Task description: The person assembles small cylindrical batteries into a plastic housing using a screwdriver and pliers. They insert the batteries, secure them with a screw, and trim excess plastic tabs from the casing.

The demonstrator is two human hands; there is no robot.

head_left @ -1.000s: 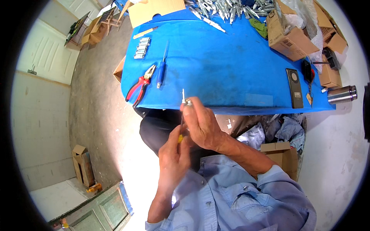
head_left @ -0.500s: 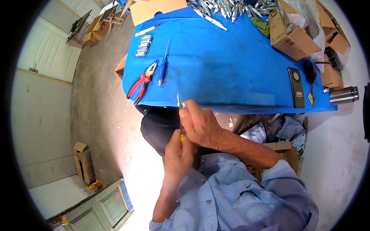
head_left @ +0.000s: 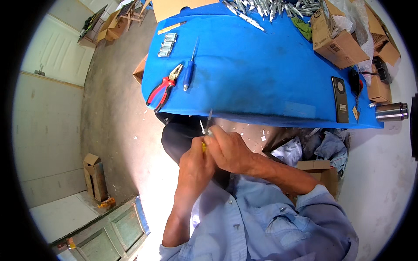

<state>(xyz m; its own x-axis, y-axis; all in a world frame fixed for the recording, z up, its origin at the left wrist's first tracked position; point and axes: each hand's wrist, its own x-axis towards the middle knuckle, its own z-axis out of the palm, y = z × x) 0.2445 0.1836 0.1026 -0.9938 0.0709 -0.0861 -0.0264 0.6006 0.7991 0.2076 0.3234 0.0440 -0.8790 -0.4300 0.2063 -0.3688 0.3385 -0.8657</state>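
In front of my body, just off the table's near edge, both hands are closed and meet. My left hand [head_left: 193, 167] grips a screwdriver by its yellow handle [head_left: 203, 147], mostly covered by fingers. Its thin blade [head_left: 210, 115] points up past the fingertips of my right hand [head_left: 233, 150]. That hand pinches a small metal part [head_left: 209, 133] with a thin white tip; the blade runs through or alongside it, I cannot tell which. Beyond, on the blue table, lie red-and-black pliers [head_left: 162, 90] and a blue-handled screwdriver [head_left: 188, 75].
On the blue tablecloth [head_left: 244, 74] are a row of small metal cylinders [head_left: 166, 45], a utility knife [head_left: 172, 27], a pile of slim silvery tools [head_left: 272, 8], an open cardboard box [head_left: 337, 48], a phone [head_left: 340, 99], keys [head_left: 356, 82] and a steel flask [head_left: 391, 112].
My left hand has moved up against the right one. The screwdriver's blade now sticks out well beyond the metal part, which has dropped slightly toward me.
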